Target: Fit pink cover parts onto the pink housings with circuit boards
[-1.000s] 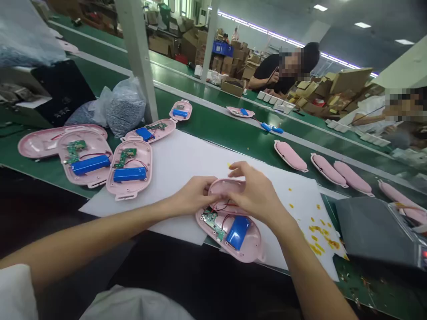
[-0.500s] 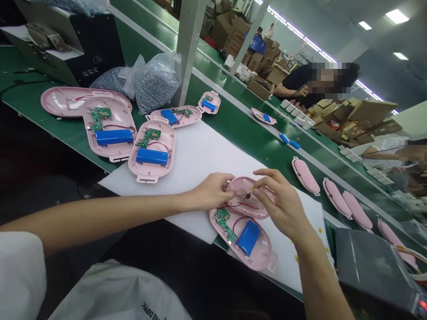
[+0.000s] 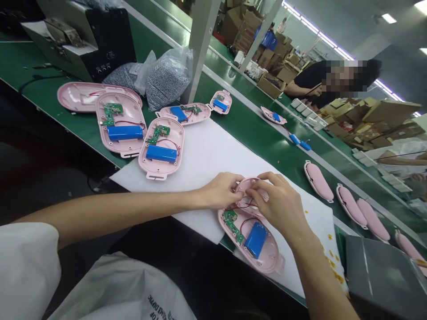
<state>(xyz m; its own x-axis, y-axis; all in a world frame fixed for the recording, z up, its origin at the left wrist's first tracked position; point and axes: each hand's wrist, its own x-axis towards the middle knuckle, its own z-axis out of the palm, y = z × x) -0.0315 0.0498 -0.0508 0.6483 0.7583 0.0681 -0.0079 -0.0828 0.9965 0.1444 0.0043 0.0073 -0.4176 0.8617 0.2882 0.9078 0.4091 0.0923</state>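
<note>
You are in the middle of joining two halves of a pink case: the lower shell [image 3: 263,255] lies open on the white sheet [image 3: 213,155] at the near edge of the bench [image 3: 253,133], with its blue battery [image 3: 256,240] and green circuit board [image 3: 232,221] showing, and the upper shell [image 3: 246,184] is tilted just above its far end. Your left hand [image 3: 222,191] has its grip closed on the left rim of that upper shell, steadying it. Your right hand [image 3: 280,204] has thumb and forefinger pinched together over the same shell, right where the red wires [image 3: 242,206] run across; whether that grip holds a wire or only the shell's edge, I cannot tell. The wires loop between the two halves and look free. By my reading, the next move calls for tucking those wires inside the rim, clear of the seam, before you lower the upper shell squarely onto the lower one. More open cases [image 3: 162,149] with batteries wait to your left, and closed pink ones [image 3: 318,181] sit on the green belt beyond.
</note>
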